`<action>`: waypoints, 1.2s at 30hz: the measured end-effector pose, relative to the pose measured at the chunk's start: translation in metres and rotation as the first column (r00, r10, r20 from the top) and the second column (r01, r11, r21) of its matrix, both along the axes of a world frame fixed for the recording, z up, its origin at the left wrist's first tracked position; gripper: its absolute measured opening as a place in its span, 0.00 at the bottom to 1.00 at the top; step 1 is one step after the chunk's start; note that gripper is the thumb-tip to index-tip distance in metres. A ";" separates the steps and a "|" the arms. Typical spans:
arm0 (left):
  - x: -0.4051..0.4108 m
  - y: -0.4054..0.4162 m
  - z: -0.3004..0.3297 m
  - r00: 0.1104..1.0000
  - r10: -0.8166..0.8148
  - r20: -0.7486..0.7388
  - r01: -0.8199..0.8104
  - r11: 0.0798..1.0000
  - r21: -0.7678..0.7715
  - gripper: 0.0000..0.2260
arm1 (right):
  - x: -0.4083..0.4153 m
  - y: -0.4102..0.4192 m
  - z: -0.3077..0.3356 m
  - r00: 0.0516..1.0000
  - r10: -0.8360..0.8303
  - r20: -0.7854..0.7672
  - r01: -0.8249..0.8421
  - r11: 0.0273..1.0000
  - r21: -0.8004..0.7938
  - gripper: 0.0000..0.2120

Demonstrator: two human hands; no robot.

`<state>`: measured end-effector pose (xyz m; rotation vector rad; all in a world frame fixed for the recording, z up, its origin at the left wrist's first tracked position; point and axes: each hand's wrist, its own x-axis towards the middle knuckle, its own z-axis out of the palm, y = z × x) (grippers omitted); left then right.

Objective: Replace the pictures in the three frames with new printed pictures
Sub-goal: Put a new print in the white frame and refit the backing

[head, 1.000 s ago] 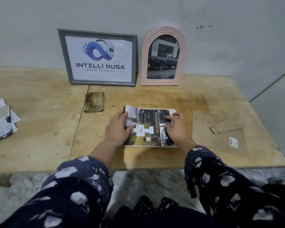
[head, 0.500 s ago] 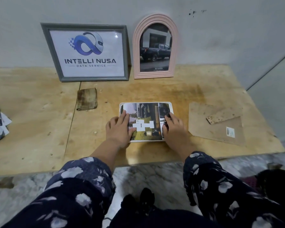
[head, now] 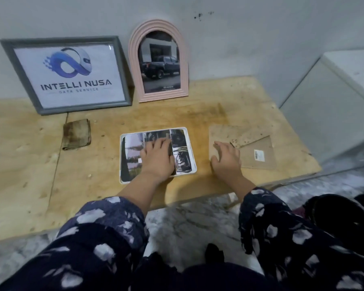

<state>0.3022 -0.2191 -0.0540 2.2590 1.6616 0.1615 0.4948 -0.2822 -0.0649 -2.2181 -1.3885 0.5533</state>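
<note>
Head view shows a white frame [head: 122,156] lying face down near the front of the wooden table [head: 29,164], with a printed picture [head: 182,156] laid in its back. The left hand [head: 157,157] rests flat on the print, fingers spread and open, pinning it down and gripping nothing. The right hand [head: 226,159] lies just beside the frame, palm down and loosely open, its fingertips on the near corner of the brown backing board [head: 259,156] but not closed on it. The board appears to be thin, stiff fibreboard with a fold-out stand: probably light and rigid, best slid to the table edge or lifted by a corner, since it lies flat. The print looks like thin paper, prone to curl and shift, so it likely wants steady flat pressure until the board covers it. Against the wall lean a grey frame [head: 6,51] holding a logo print and a pink arched frame [head: 135,66] holding a truck photo, both seemingly finished. A folded cloth [head: 77,134] lies left of the white frame.
</note>
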 end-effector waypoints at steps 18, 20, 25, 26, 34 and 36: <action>0.175 -0.028 -0.016 0.893 0.380 0.242 -0.309 0.907 -0.286 0.30 | 0.159 -0.027 -0.006 0.931 -0.325 -0.168 0.311 0.944 -0.108 0.25; 0.176 -0.026 -0.015 0.835 0.466 0.291 -0.363 0.866 -0.344 0.34 | 0.162 -0.024 -0.006 0.867 -0.399 -0.298 0.383 0.917 -0.114 0.26; 0.169 -0.016 -0.004 0.823 0.473 0.314 -0.376 0.869 -0.323 0.28 | 0.168 -0.018 0.006 0.728 -0.433 -0.532 0.444 0.888 -0.116 0.26; 0.161 -0.012 0.000 0.815 0.472 0.336 -0.377 0.873 -0.311 0.26 | 0.162 -0.015 0.013 0.719 -0.401 -0.568 0.424 0.900 -0.099 0.25; 0.064 -0.005 0.015 0.751 0.560 0.349 -0.503 0.828 -0.247 0.33 | 0.093 0.019 0.027 0.692 -0.162 -0.704 0.177 0.983 -0.052 0.30; 0.038 -0.007 0.018 0.749 0.569 0.340 -0.527 0.822 -0.215 0.32 | 0.073 0.026 0.030 0.714 -0.098 -0.693 0.097 0.994 -0.041 0.32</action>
